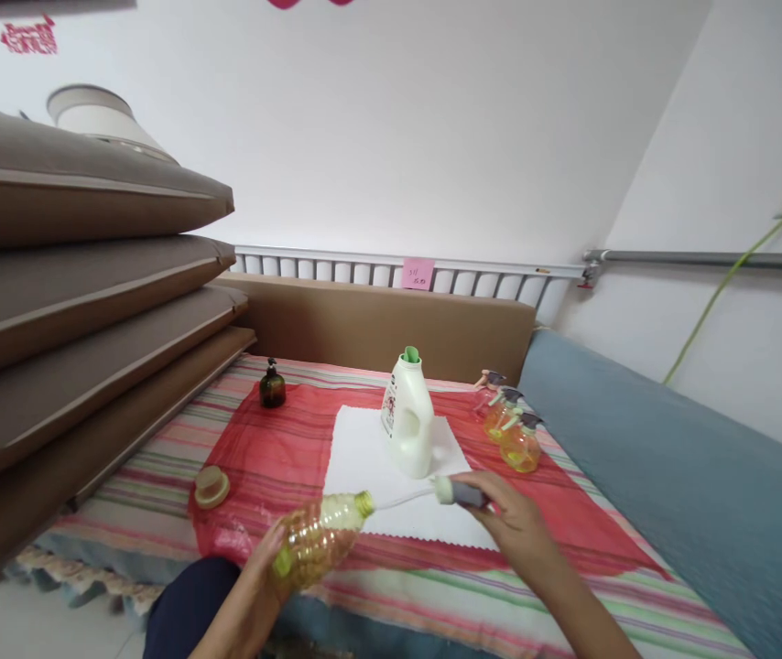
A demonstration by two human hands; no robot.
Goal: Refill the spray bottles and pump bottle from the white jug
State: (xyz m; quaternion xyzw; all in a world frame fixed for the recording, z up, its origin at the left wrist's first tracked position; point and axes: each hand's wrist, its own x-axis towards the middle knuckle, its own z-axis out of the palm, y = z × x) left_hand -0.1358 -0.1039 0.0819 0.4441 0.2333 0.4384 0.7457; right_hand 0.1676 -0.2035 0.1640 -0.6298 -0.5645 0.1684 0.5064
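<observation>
My left hand [268, 560] is wrapped round a clear yellow bottle [322, 538], tilted with its open neck up to the right. In my right hand [506, 513] is a spray head [456, 491], pale green and grey, its thin tube [405, 499] pointing left to the bottle's mouth. Whether the tube's tip is inside the neck I cannot tell for sure. Just behind them a white jug [413, 421] with a handle stands upright on a white cloth [353, 448]; something green sits in its mouth.
Several spray bottles [520, 448] stand at the right. At the left are a dark pump bottle [272, 386] and a round beige cap [211, 486]. Red sheer fabric [281, 439] covers part of the striped cloth [164, 458]. Stacked cushions [89, 275] rise at the left.
</observation>
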